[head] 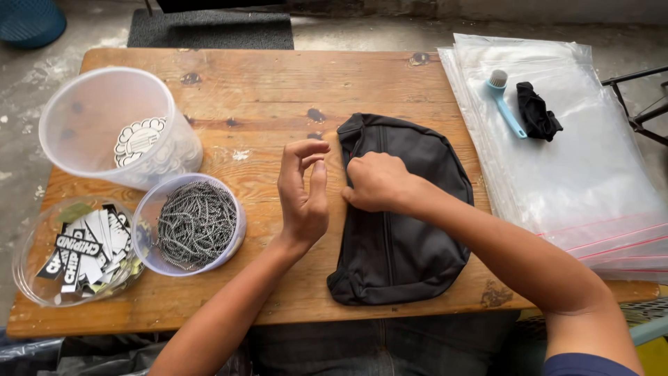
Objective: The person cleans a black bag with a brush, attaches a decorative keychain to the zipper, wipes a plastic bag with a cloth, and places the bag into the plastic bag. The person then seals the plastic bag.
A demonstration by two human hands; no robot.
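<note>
Right hand (376, 182) (fisted) presses black pouch (403, 230); left hand (304, 189) hovers beside.

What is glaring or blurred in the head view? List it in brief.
Head view: soft, even daylight; faint shadows under the right hand on the black fabric pouch; mild glare on the stacked clear plastic zip bags; left hand sharp, with no motion blur; the wooden table's edges bow slightly.

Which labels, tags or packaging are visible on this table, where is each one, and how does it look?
Tags: clear round bowl, front left; small black-and-white rectangles.
Round labels: inside the clear tub, back left; white discs, black print.
Plastic bags: flat stack, right edge; transparent, red zip strips.
No screens or signs.
</note>
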